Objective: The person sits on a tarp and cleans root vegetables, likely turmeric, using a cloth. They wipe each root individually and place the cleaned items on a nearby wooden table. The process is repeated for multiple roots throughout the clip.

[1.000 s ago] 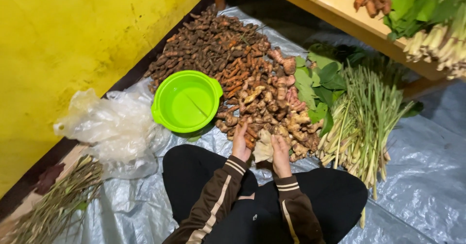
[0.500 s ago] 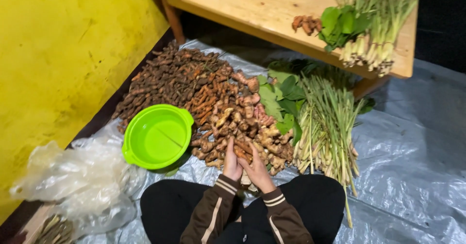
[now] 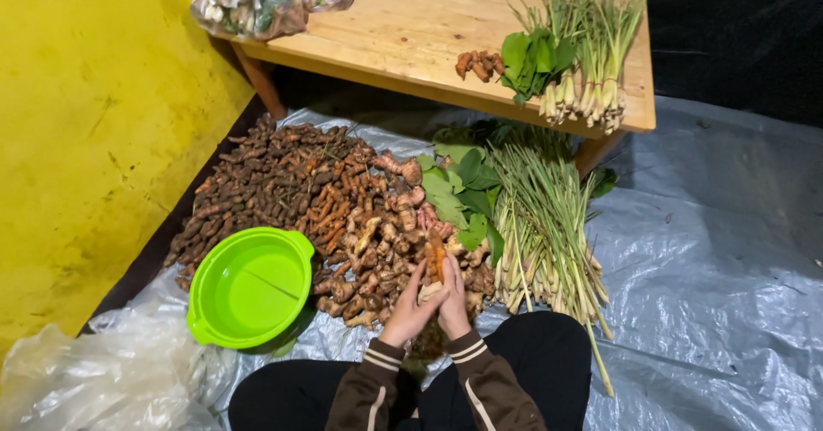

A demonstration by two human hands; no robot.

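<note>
Now lifted off the brown root heap [image 3: 326, 208]: orange knobbly root [image 3: 435, 259], pinched between left hand [image 3: 410, 309] and right hand [image 3: 453, 301]; splitting underway, firmer grip needed.

- Wall [image 3: 94, 122]: painted yellow, scuffed and stained in places, seen along the left side.
- Base strip [image 3: 159, 247]: a dark band is seen where the wall meets the floor.
- Floor covering [image 3: 711, 251]: a grey translucent plastic sheet is spread over the floor, creased and glossy where light is caught.
- Low table [image 3: 411, 28]: made of pale unfinished wood, set at the top of the view; brown legs are seen beneath its near edge.
- Far background [image 3: 737, 28]: left in darkness beyond the table, upper right.
- Light: cast from above; deep shadow is held under the table.
</note>
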